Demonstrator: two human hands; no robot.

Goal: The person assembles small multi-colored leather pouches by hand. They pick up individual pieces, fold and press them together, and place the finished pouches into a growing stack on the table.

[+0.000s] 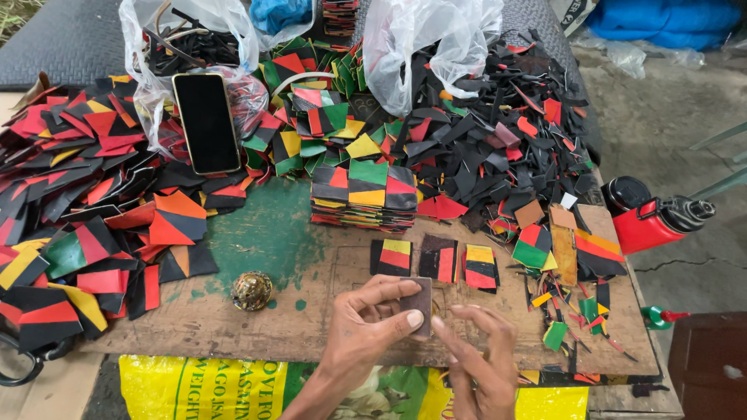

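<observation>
My left hand [367, 325] pinches a small dark brown square piece [421, 303] between thumb and fingers, just above the near edge of the worn wooden board [257, 319]. My right hand [481, 358] hovers beside it with fingers spread, fingertips almost touching the piece. Just beyond my hands three small striped squares lie in a row: black-yellow-red [391, 257], dark brown and red [439, 260], yellow-black-red [480, 267]. A neat stack of multicoloured squares [364, 196] stands behind them.
Heaps of red, black, yellow and green patches [70, 194] cover the left; black scraps [498, 132] pile up at the right. A phone [206, 122] rests on a plastic bag. A small round ball [251, 291] sits on the board. A red flask [650, 218] lies right.
</observation>
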